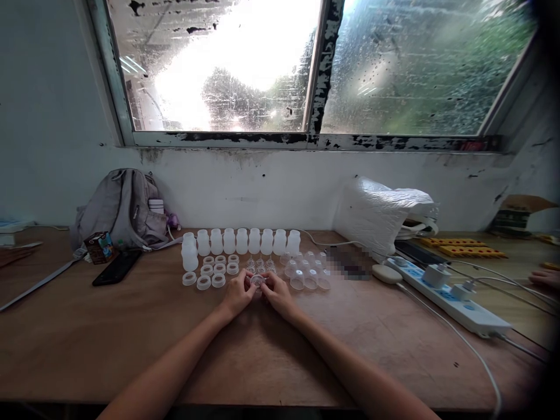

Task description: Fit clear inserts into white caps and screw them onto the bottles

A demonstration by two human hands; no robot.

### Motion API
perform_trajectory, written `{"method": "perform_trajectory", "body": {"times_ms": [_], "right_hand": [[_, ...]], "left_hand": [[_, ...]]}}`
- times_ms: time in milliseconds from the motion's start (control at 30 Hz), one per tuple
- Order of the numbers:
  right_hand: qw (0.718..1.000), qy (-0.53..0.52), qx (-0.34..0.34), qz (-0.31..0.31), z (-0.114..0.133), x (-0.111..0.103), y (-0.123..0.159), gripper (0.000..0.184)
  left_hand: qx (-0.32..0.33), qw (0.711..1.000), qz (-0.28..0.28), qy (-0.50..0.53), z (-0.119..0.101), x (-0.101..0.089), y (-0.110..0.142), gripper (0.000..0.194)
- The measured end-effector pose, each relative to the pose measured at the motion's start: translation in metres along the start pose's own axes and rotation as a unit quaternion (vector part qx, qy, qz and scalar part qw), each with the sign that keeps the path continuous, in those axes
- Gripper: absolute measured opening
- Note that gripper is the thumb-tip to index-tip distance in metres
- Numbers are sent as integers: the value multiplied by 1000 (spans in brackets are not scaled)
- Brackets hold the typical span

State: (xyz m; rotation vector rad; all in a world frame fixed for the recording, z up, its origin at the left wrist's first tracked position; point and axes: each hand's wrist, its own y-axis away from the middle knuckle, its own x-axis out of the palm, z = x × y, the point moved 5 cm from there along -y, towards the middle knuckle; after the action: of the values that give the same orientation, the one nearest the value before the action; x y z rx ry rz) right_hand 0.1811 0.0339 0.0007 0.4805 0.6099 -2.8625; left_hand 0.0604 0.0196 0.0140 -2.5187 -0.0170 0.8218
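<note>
My left hand (237, 293) and my right hand (278, 295) meet at the middle of the table. Between their fingertips they hold a clear round bottle collar (258, 280); whether a teat sits in it is too small to tell. Just beyond are several clear silicone teats (261, 263). On the left lie several translucent collar rings (219, 269) in rows. To the right stand several clear dome caps (310, 280). Behind all these, frosted baby bottles (242, 241) stand upright in a line, with another bottle (189, 258) in front at its left end.
A grey backpack (125, 210), a small carton (100, 248) and a black phone (116, 268) are at the left. A silver padded bag (376, 216), a white power strip (455, 303) with cables and yellow racks (472, 251) are at the right. Another person's hand (546, 279) shows at the right edge.
</note>
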Motion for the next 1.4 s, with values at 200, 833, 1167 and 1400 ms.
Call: {"method": "perform_trajectory", "body": {"times_ms": [200, 833, 1167, 1400], "right_hand": [[1000, -5, 2, 10, -2, 1, -1, 11], [999, -39, 7, -3, -2, -2, 0, 27], [999, -12, 23, -43, -3, -2, 0, 30], [999, -4, 26, -38, -1, -3, 0, 29]], "left_hand": [[-8, 1000, 0, -8, 0, 2, -1, 8], [-44, 992, 8, 120, 3, 6, -2, 25], [-51, 997, -29, 44, 4, 10, -1, 20], [-47, 998, -23, 21, 2, 7, -1, 18]]}}
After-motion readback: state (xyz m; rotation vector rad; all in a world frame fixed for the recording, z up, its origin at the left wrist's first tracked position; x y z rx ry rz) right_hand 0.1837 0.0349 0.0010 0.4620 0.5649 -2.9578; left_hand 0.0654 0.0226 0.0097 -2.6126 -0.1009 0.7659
